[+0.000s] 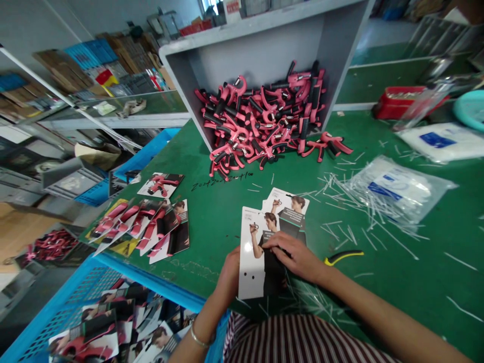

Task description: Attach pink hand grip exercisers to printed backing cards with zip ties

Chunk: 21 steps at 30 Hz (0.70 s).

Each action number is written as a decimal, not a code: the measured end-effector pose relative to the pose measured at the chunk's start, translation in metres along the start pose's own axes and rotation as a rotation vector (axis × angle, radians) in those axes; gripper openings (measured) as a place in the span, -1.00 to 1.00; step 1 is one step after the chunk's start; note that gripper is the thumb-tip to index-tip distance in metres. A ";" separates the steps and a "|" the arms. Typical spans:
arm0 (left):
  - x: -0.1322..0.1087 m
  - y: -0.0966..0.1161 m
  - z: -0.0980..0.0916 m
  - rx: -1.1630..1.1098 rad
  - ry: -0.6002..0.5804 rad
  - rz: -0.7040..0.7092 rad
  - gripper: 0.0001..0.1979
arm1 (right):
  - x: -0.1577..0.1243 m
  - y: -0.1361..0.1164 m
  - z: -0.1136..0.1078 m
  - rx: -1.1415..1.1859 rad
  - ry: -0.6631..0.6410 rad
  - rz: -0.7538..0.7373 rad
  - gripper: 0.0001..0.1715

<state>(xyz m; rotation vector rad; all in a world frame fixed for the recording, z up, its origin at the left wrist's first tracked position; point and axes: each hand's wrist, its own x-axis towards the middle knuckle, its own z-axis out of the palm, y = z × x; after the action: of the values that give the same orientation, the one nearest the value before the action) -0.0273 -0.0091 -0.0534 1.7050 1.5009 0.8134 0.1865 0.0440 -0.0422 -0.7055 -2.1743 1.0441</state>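
Note:
A printed packaging card (251, 252) stands tilted over the front of the table, showing a picture of a person and two small holes near its lower end. My left hand (230, 275) grips its left side, with the fingertips hidden behind it. My right hand (293, 254) is closed at the card's right side, its fingers bent over the printed front and the thumb out of sight. Behind lies another packaging card (293, 212), partly covered. To the right rests a tool with a yellow and black handle (344, 256). Whether a hand grip is behind the held card I cannot tell.
A grey bin (260, 50) on its side spills pink and black hand grips (260, 118). Carded hand grips (141, 224) lie at left, above a blue crate (60, 312) of more. Thin white plastic ties (372, 214) and plastic bags (401, 189) spread across the right.

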 end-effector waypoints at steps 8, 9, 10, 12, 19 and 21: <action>-0.001 0.016 -0.002 -0.104 0.129 -0.237 -0.79 | 0.001 -0.001 0.004 -0.003 -0.013 0.023 -0.77; -0.002 0.017 -0.001 -0.141 0.180 -0.289 -0.72 | 0.002 -0.002 0.005 -0.005 -0.004 0.042 -0.79; -0.004 0.018 -0.002 -0.190 0.212 -0.318 -0.65 | 0.004 -0.002 0.006 -0.008 0.008 0.066 -0.80; -0.006 0.020 -0.003 -0.305 0.202 -0.306 -0.55 | 0.006 -0.005 0.008 -0.014 0.038 0.110 -0.84; -0.007 0.033 -0.017 -0.716 0.071 -0.364 -0.50 | 0.004 -0.013 0.010 -0.047 0.068 0.089 -0.94; -0.003 0.040 -0.021 -0.741 0.006 -0.397 -0.49 | 0.002 -0.011 0.010 -0.039 0.112 0.088 -0.95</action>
<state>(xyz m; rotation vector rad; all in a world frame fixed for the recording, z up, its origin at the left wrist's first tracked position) -0.0232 -0.0128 -0.0084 0.8308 1.2532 0.9879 0.1761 0.0348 -0.0373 -0.8640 -2.0886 0.9849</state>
